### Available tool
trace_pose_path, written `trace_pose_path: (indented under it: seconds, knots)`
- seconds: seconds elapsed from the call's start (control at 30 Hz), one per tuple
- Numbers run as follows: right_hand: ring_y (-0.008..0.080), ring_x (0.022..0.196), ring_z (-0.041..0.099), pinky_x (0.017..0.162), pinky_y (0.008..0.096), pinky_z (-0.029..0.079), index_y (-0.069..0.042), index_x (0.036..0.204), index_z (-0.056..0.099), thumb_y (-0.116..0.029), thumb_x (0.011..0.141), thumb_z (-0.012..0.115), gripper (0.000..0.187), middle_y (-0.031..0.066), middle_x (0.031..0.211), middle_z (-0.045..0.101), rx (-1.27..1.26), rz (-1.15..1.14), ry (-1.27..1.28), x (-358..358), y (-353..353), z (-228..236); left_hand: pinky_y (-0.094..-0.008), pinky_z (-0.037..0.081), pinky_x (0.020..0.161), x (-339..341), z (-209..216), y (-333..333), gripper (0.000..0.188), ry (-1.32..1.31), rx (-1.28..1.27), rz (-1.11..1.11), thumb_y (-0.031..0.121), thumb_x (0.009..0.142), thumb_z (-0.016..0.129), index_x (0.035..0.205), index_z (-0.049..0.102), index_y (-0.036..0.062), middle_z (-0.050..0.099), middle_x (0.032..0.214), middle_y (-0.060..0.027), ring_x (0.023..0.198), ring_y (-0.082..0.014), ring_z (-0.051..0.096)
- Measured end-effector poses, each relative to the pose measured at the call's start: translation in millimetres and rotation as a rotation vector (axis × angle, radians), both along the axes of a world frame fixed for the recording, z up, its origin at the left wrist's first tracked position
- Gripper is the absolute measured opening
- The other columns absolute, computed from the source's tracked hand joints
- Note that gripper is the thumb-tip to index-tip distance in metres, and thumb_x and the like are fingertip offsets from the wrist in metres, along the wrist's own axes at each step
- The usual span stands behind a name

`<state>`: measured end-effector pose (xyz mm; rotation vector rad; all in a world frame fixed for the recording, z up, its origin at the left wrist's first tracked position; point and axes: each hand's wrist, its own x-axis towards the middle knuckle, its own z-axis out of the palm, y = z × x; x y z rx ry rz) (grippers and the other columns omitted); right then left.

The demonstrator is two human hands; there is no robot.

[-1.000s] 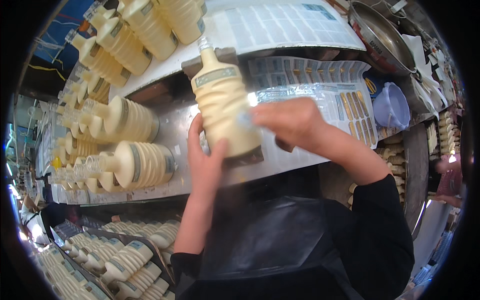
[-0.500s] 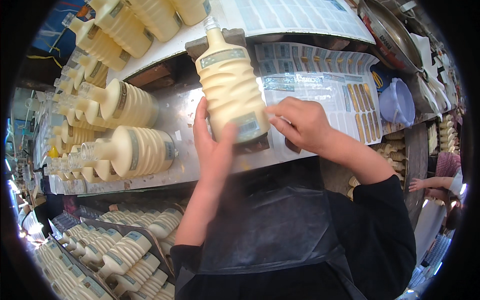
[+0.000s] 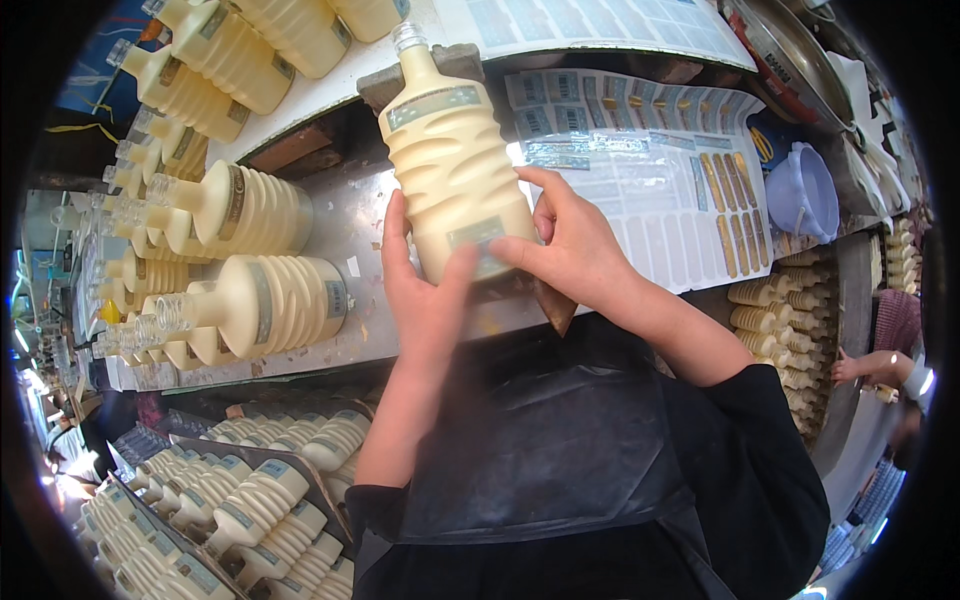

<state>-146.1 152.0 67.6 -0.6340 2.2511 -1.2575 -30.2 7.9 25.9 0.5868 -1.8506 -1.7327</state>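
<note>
A cream ribbed bottle [image 3: 455, 165] with a clear glass neck leans back, its shoulder near a brown block [image 3: 375, 90]. It has a label band on the shoulder and a bluish label [image 3: 475, 238] low on the front. My left hand [image 3: 425, 290] grips the bottle's lower left side, its thumb blurred over the front. My right hand [image 3: 575, 240] holds the lower right side, index finger along the edge and thumb pressed on the low label. Right of the bottle lie sheets of stickers [image 3: 630, 190], blue and gold, partly used.
Several similar bottles [image 3: 290, 305] lie on the metal table to the left. More bottles stand on the white shelf [image 3: 300, 110] above. Filled crates [image 3: 250, 500] are at lower left. A lilac bucket [image 3: 800, 190], yellow-handled scissors [image 3: 762, 145] and another person's hand [image 3: 860, 368] are at right.
My right hand has gone from a pinch beside the bottle to its lower front, thumb now on the label. My left hand keeps its hold. The other person's hand has shifted at far right.
</note>
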Motion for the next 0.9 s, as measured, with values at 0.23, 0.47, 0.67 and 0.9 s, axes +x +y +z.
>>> trace_pose_path:
  seconds: [0.23,0.47,0.67,0.9]
  knots:
    - [0.0123,0.072,0.05,0.068,0.0286,0.045,0.0,0.141,0.05,-0.036,0.075,0.083,0.082,0.0005,0.077,0.047,-0.001,-0.012,-0.024,1.7,-0.9,2.4,-0.0379,0.044,0.11,0.1,6.9,2.3,0.087,0.02,0.09,-0.018,0.011,0.086,0.075,0.158,0.028,-0.0014,0.042,0.15,-0.0202,0.134,-0.0258,0.048]
    - [0.0113,0.074,0.051,0.07,0.0277,0.046,0.001,0.146,0.047,-0.03,0.082,0.08,0.078,0.0006,0.079,0.049,-0.105,0.006,-0.116,-7.2,3.7,-12.7,-0.0372,0.042,0.111,2.3,-7.6,-3.6,0.086,0.123,0.202,-0.034,0.006,0.087,0.071,0.159,0.026,-0.0002,0.04,0.153,-0.0198,0.136,-0.0257,0.047]
    - [0.0111,0.074,0.051,0.069,0.0276,0.046,0.0,0.147,0.046,-0.03,0.083,0.08,0.079,0.0007,0.079,0.049,-0.028,0.003,-0.063,3.7,0.1,2.5,-0.0358,0.046,0.107,2.2,3.3,2.7,0.088,0.071,0.185,-0.057,0.004,0.086,0.071,0.16,0.024,0.0005,0.039,0.154,-0.0203,0.132,-0.0249,0.051]
    - [0.0115,0.071,0.05,0.065,0.0283,0.044,0.0,0.145,0.048,-0.032,0.08,0.081,0.08,0.0003,0.077,0.048,-0.007,-0.002,0.003,3.2,-0.5,-2.6,-0.0352,0.047,0.105,2.7,1.4,0.6,0.089,0.071,0.169,-0.05,0.005,0.086,0.072,0.16,0.024,0.0004,0.042,0.151,-0.0201,0.128,-0.0243,0.054]
